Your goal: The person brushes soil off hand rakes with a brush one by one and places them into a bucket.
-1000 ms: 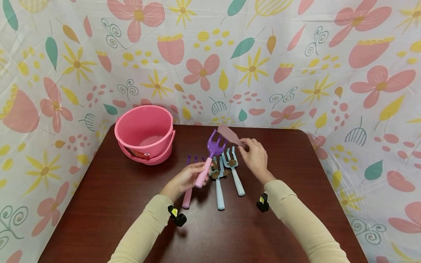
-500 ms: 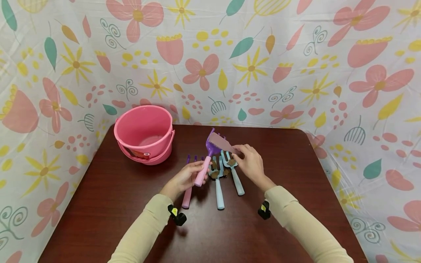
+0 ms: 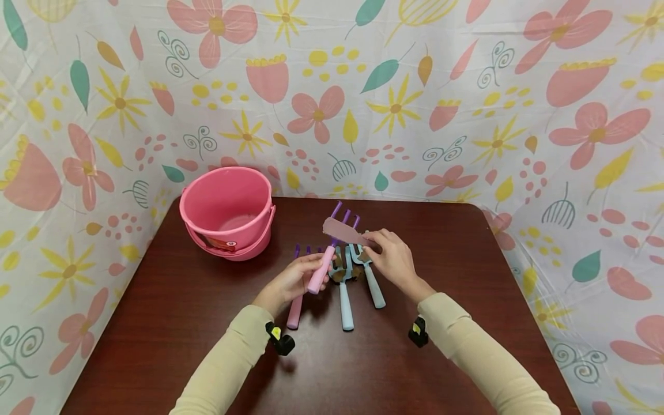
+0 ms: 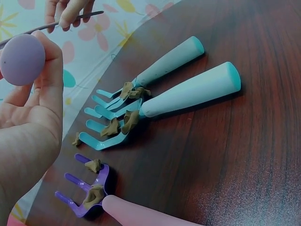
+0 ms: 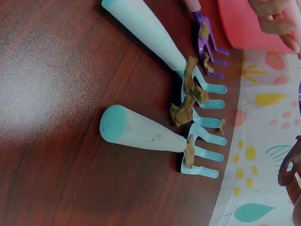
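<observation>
My left hand (image 3: 293, 279) grips the pink handle of a toy hand rake (image 3: 321, 270) with purple tines, held up above the table. In the left wrist view the rake's round handle end (image 4: 22, 60) faces the camera. My right hand (image 3: 395, 253) pinches a flat, dull-pink scraper (image 3: 342, 230), whose blade lies across the rake's purple head. Below the hands, two light-blue rakes (image 3: 346, 305) and a second purple rake (image 4: 136, 211) with a pink handle rest on the table. Torn lumps of brown clay (image 4: 130, 121) are on and between their tines.
A pink bucket (image 3: 225, 202) with its handle down stands at the table's back left. The dark wooden table (image 3: 171, 346) meets a flower-print cloth (image 3: 316, 69) hanging behind and at the sides. Black camera mounts (image 3: 280, 340) sit at both wrists.
The scraper in my right hand has moved left and down, from beside the rake's tines to across its head. My left hand and the rake stay nearly still.
</observation>
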The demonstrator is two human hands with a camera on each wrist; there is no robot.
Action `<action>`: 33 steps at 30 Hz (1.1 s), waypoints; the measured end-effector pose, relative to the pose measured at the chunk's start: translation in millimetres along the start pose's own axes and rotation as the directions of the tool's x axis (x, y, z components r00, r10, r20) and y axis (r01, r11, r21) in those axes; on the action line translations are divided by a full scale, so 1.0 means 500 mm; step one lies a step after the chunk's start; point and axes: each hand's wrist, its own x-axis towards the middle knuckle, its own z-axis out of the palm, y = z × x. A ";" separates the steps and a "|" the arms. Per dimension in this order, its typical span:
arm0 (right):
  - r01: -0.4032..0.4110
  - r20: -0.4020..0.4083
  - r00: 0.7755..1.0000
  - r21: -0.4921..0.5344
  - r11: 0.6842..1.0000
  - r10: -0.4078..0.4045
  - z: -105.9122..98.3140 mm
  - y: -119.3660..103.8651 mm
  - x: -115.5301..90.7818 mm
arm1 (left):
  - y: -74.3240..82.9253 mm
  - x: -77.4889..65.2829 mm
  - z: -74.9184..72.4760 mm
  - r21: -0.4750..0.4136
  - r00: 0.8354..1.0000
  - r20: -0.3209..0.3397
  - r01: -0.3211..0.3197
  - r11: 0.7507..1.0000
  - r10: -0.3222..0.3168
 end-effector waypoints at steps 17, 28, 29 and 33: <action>-0.082 -0.073 0.994 0.001 0.997 0.082 0.005 0.035 0.009 | -0.002 -0.006 0.003 -0.028 0.997 0.072 0.012 1.000 -0.010; -0.160 -0.128 0.980 -0.035 0.986 0.155 0.003 0.048 0.013 | -0.004 -0.011 -0.001 -0.005 0.998 0.060 0.030 1.000 -0.029; -0.173 -0.133 0.977 -0.041 0.984 0.166 0.002 0.050 0.013 | -0.004 -0.012 -0.002 0.001 0.998 0.051 0.032 0.999 -0.032; -0.206 -0.146 0.970 -0.065 0.976 0.195 -0.001 0.060 0.010 | -0.005 -0.015 -0.005 0.033 0.999 0.021 0.039 0.999 -0.039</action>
